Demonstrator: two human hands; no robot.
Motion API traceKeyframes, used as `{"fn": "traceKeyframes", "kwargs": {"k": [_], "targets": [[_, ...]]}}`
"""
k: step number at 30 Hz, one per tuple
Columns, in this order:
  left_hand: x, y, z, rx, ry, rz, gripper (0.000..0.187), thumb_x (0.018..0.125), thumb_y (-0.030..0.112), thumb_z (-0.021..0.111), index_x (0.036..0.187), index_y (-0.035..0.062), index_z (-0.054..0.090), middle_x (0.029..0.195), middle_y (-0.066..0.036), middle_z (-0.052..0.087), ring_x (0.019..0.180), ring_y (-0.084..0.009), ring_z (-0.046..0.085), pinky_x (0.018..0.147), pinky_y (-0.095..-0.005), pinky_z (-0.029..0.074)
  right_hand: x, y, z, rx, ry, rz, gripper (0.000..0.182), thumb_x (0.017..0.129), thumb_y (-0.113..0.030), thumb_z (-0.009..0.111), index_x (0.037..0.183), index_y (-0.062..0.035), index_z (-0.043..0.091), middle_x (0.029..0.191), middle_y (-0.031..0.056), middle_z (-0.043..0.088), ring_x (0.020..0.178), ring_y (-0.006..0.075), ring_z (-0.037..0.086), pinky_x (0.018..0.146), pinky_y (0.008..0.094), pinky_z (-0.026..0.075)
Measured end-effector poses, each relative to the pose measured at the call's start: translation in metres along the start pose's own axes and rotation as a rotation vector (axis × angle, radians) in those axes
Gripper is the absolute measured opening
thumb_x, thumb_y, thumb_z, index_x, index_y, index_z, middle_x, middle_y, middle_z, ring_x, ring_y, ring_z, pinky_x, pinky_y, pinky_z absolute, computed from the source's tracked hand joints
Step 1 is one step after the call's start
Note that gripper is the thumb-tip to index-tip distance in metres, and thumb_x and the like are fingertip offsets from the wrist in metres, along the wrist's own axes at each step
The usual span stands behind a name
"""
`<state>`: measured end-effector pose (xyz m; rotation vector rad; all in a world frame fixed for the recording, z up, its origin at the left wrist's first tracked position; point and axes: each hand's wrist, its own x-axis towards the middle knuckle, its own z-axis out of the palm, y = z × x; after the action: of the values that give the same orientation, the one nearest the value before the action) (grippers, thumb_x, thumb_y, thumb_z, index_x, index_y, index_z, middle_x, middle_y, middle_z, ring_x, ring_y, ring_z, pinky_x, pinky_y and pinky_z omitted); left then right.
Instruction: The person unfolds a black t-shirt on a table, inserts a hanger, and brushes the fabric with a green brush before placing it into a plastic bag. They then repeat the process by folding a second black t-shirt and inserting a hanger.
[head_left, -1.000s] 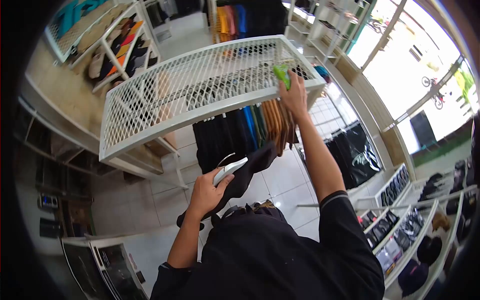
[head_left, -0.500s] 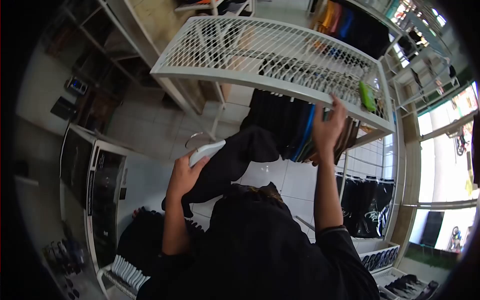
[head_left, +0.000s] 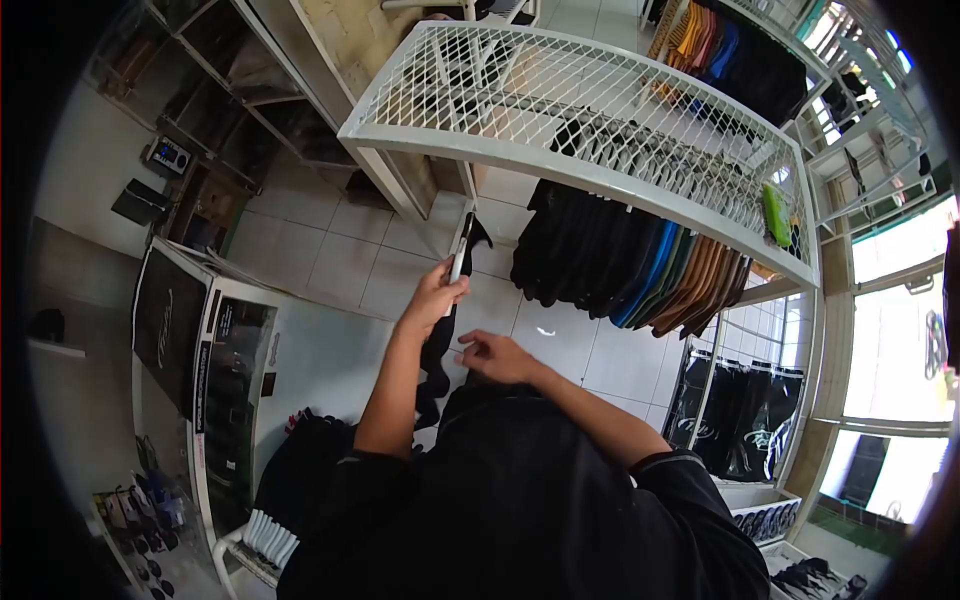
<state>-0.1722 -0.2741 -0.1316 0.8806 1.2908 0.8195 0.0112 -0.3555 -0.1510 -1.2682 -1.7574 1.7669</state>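
Note:
My left hand [head_left: 432, 306] is closed around a white clothes hanger [head_left: 458, 264], held almost edge-on in front of me. A black garment [head_left: 437, 355] hangs from it, seen as a narrow dark strip below my fingers. Just right of the garment, my right hand [head_left: 502, 360] hovers near my chest with fingers loosely bent and apart, holding nothing. Ahead of both hands, a row of black shirts [head_left: 570, 245] hangs under the rack, followed by blue, green and brown ones.
A white mesh-topped rack [head_left: 590, 175] spans the front, with a bright green object [head_left: 776, 214] on its top. To the left stands a glass-fronted case [head_left: 235, 390]. Black garments on white hangers [head_left: 270, 537] are at lower left. Packaged black clothes [head_left: 745, 415] hang at right.
My right hand has come down from the rack's edge to near the garment. My left hand has risen and moved right, turning the hanger and black garment edge-on.

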Motion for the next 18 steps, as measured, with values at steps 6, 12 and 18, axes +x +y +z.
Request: {"fn": "traceKeyframes", "kwargs": {"k": [6, 12, 18], "targets": [[0.086, -0.038, 0.005, -0.192, -0.019, 0.027, 0.065, 0.097, 0.005, 0.071, 0.154, 0.0017, 0.041, 0.12, -0.012, 0.069, 0.1, -0.019, 0.071, 0.088, -0.03, 0.057, 0.041, 0.034, 0.023, 0.006, 0.148, 0.186, 0.071, 0.089, -0.041, 0.079, 0.142, -0.002, 0.051, 0.116, 0.0186, 0.072, 0.105, 0.0317, 0.072, 0.092, 0.0412, 0.057], [0.148, -0.03, 0.012, -0.189, -0.04, 0.073, 0.065, 0.095, -0.003, 0.067, 0.155, 0.0015, 0.041, 0.119, -0.011, 0.07, 0.103, -0.0194, 0.07, 0.091, -0.029, 0.055, 0.095, 0.077, 0.025, 0.315, 0.41, 0.106, 0.061, 0.086, -0.017, 0.085, 0.136, 0.004, 0.057, 0.106, 0.0053, 0.07, 0.099, 0.0151, 0.066, 0.085, 0.0315, 0.055], [0.195, -0.016, 0.021, -0.147, -0.144, 0.34, 0.062, 0.097, 0.004, 0.071, 0.153, 0.0002, 0.045, 0.139, -0.011, 0.063, 0.122, -0.0194, 0.063, 0.104, -0.0294, 0.048, 0.134, 0.073, -0.007, 0.427, 0.568, 0.062, 0.056, 0.087, -0.006, 0.081, 0.134, 0.0082, 0.056, 0.1, 0.0034, 0.067, 0.088, 0.0094, 0.063, 0.079, 0.0266, 0.054]]}}
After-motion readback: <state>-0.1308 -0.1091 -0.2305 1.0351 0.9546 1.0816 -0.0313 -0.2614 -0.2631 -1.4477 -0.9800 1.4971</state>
